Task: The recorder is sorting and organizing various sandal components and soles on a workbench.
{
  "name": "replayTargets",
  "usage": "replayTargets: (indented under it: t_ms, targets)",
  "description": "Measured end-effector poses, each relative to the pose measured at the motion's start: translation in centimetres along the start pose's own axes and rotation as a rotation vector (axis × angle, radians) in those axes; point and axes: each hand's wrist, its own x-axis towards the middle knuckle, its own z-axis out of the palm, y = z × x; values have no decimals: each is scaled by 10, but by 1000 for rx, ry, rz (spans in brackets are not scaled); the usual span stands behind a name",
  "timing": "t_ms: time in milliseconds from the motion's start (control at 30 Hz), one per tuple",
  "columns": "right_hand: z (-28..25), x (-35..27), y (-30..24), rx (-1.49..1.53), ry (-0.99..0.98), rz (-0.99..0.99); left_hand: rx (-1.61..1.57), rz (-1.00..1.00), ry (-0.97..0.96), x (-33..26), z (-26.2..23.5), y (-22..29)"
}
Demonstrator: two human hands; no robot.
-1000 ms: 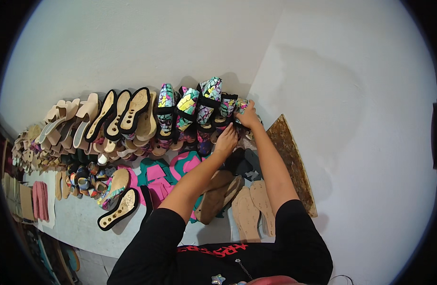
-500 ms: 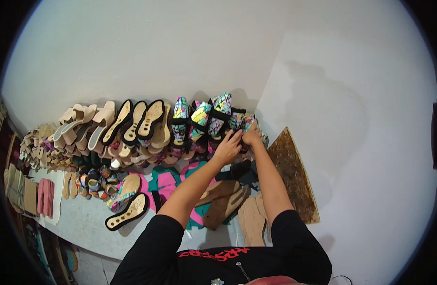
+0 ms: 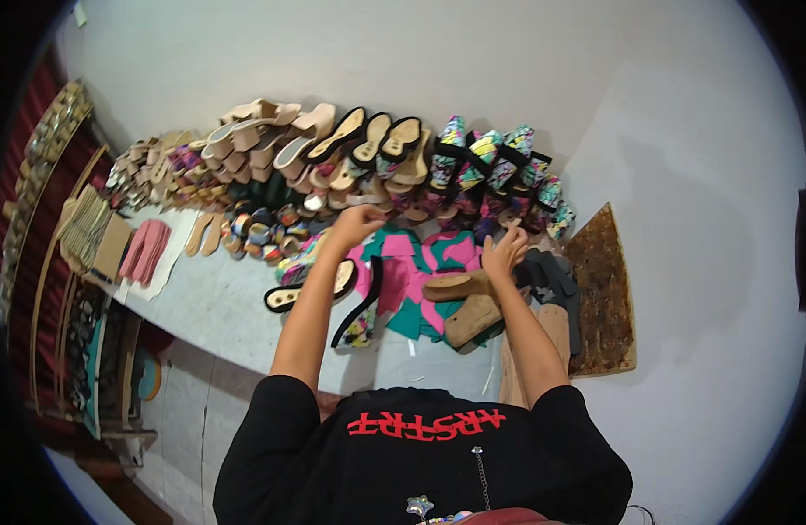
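Note:
My left hand (image 3: 356, 229) is raised at the near side of the shoe pile, fingers loosely bent, with nothing visible in it. My right hand (image 3: 505, 248) is over the right end of the pink and teal cut pieces (image 3: 403, 280), its thumb apart from its fingers. Beyond it stand several colourful patterned shoes (image 3: 482, 153) with black bands. Between my forearms lie brown wedge-shaped shoe forms (image 3: 473, 321) and a patterned piece with a black strip (image 3: 361, 319). A black-edged insole (image 3: 283, 299) is partly hidden behind my left forearm.
Beige heeled sandals (image 3: 289, 157) are heaped along the wall to the left. Pink folded pieces (image 3: 145, 248) lie at the table's left end. A worn brown board (image 3: 606, 297) leans at the right wall, beside dark grey pieces (image 3: 552, 273). Wooden shelving (image 3: 57, 262) stands at far left.
Both hands have drawn back from the patterned shoes and moved apart, the left one further leftward. My view has shifted, showing more of the left shelves and floor.

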Motion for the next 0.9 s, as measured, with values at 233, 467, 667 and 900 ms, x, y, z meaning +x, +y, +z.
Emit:
replayTargets:
  t_ms: [233, 467, 667, 900]
  targets:
    - [28, -110, -73, 118, -393, -191, 463, -595, -146, -155, -36, -79]
    - [46, -200, -130, 27, -1211, 61, 983, -498, 426, -192, 40, -87]
    - [79, -225, -98, 140, -966, 109, 886, -365, 517, -198, 39, -59]
    - [63, -215, -115, 586, -1224, 725, 745, -436, 507, -193, 41, -37]
